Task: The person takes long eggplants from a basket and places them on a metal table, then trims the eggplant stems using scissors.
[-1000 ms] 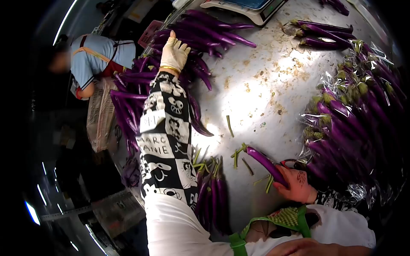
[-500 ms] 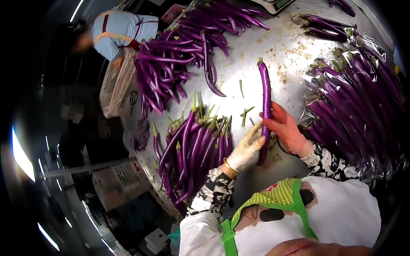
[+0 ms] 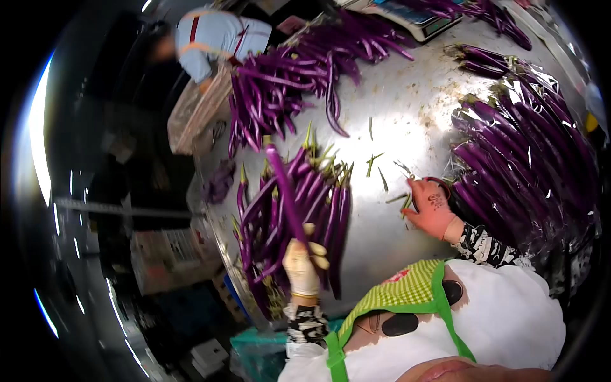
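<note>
My left hand, in a cream glove, is closed around the lower end of a long purple eggplant. That eggplant slants up and left over a pile of stemmed eggplants, its cut top at the upper end. On the metal table my right hand, in a pinkish-red glove, has its fingers around the dark red handles of scissors. The blades point up and left, partly blurred. Short green stem pieces lie beside the scissors.
Bundles of eggplants in clear plastic fill the right side. A larger eggplant heap lies at the back left, near a scale. Another person bends over a plastic bag beyond the table's left edge.
My left hand has carried the eggplant leftward from the middle to over the near-left pile. The right hand has let go of the eggplant and turned, showing the scissors in it.
</note>
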Tool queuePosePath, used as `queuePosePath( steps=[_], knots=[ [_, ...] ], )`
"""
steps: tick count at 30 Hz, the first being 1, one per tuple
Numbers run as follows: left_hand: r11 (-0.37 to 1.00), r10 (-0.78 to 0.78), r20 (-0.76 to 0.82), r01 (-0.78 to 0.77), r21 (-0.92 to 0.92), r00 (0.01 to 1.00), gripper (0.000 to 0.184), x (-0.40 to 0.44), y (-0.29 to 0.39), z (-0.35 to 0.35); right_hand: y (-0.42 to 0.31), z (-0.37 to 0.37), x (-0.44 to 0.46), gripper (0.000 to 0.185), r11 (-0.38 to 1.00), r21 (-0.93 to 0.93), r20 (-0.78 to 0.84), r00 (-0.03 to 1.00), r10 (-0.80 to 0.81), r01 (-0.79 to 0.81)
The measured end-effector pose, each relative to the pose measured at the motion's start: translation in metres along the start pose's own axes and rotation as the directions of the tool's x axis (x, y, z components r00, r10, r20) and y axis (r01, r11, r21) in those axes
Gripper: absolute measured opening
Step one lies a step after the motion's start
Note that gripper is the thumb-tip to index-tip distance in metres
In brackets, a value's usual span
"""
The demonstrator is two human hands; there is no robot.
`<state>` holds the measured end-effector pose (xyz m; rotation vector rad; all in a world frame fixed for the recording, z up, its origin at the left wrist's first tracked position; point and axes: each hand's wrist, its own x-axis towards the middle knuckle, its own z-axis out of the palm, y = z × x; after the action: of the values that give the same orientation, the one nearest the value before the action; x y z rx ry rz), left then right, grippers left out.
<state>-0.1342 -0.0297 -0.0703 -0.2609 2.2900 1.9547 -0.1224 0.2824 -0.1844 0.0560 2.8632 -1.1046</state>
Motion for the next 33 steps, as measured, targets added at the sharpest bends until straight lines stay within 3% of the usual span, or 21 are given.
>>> queuePosePath(
  steps=[1, 2, 3, 4, 7, 11, 13, 19, 22, 25, 27, 29, 30, 33],
  knots=[
    [0.998, 0.047, -0.066, -0.045, 0.035, 0.997, 0.054, -0.005, -0.002, -0.022, 0.008, -0.001, -0.009, 0.066, 0.981, -0.195, 0.017, 1.000, 0.011, -0.007],
    [0.984, 0.156, -0.122, -0.144, 0.107, 0.980, 0.046, -0.008, -0.005, -0.042, 0.017, 0.000, -0.012, 0.066, 0.977, -0.211, 0.037, 0.999, 0.040, -0.032],
    [0.983, 0.142, -0.219, -0.112, 0.143, 0.965, 0.039, -0.011, -0.012, -0.061, 0.028, 0.008, -0.011, 0.066, 0.974, -0.224, 0.076, 0.996, 0.045, -0.027],
    [0.996, 0.058, -0.294, -0.034, 0.088, 0.954, 0.033, -0.019, -0.014, -0.080, 0.036, 0.016, -0.022, 0.065, 0.964, -0.263, -0.013, 0.999, -0.046, 0.041],
    [0.957, 0.114, -0.432, 0.019, 0.291, 0.894, 0.039, -0.048, -0.032, -0.142, 0.055, 0.030, -0.039, 0.062, 0.946, -0.269, -0.169, 0.958, -0.233, 0.182],
    [0.906, 0.214, -0.549, 0.046, 0.421, 0.808, 0.054, -0.081, -0.090, -0.246, 0.058, 0.029, -0.057, 0.055, 0.922, -0.351, -0.127, 0.967, -0.222, 0.165],
    [0.942, 0.090, -0.569, 0.117, 0.316, 0.817, 0.061, -0.088, -0.089, -0.263, 0.061, 0.029, -0.058, 0.053, 0.909, -0.373, -0.126, 0.961, -0.248, 0.185],
    [0.816, 0.240, -0.464, 0.082, 0.572, 0.853, 0.065, -0.071, -0.115, -0.313, 0.069, 0.033, -0.057, 0.048, 0.894, -0.386, -0.150, 0.941, -0.303, 0.227],
    [0.875, 0.223, -0.499, 0.054, 0.482, 0.837, 0.064, -0.055, -0.117, -0.318, 0.070, 0.029, -0.061, 0.048, 0.894, -0.394, -0.146, 0.946, -0.289, 0.212],
    [0.716, 0.205, -0.540, 0.250, 0.651, 0.816, 0.064, -0.044, -0.110, -0.318, 0.069, 0.032, -0.058, 0.047, 0.895, -0.391, -0.163, 0.941, -0.295, 0.213],
    [0.839, 0.066, -0.481, 0.212, 0.502, 0.874, 0.075, -0.031, -0.138, -0.336, 0.070, 0.032, -0.058, 0.047, 0.892, -0.397, -0.165, 0.940, -0.298, 0.213],
    [0.650, -0.059, -0.354, 0.305, 0.696, 0.933, 0.097, -0.024, -0.156, -0.350, 0.068, 0.031, -0.058, 0.047, 0.891, -0.405, -0.164, 0.942, -0.294, 0.208],
    [0.418, 0.047, -0.470, 0.410, 0.811, 0.882, 0.115, -0.028, -0.159, -0.344, 0.065, 0.029, -0.058, 0.047, 0.893, -0.399, -0.160, 0.943, -0.293, 0.210],
    [0.402, -0.143, -0.586, 0.588, 0.702, 0.797, 0.118, -0.021, -0.151, -0.334, 0.060, 0.027, -0.058, 0.046, 0.897, -0.389, -0.153, 0.945, -0.288, 0.210]
  ],
)
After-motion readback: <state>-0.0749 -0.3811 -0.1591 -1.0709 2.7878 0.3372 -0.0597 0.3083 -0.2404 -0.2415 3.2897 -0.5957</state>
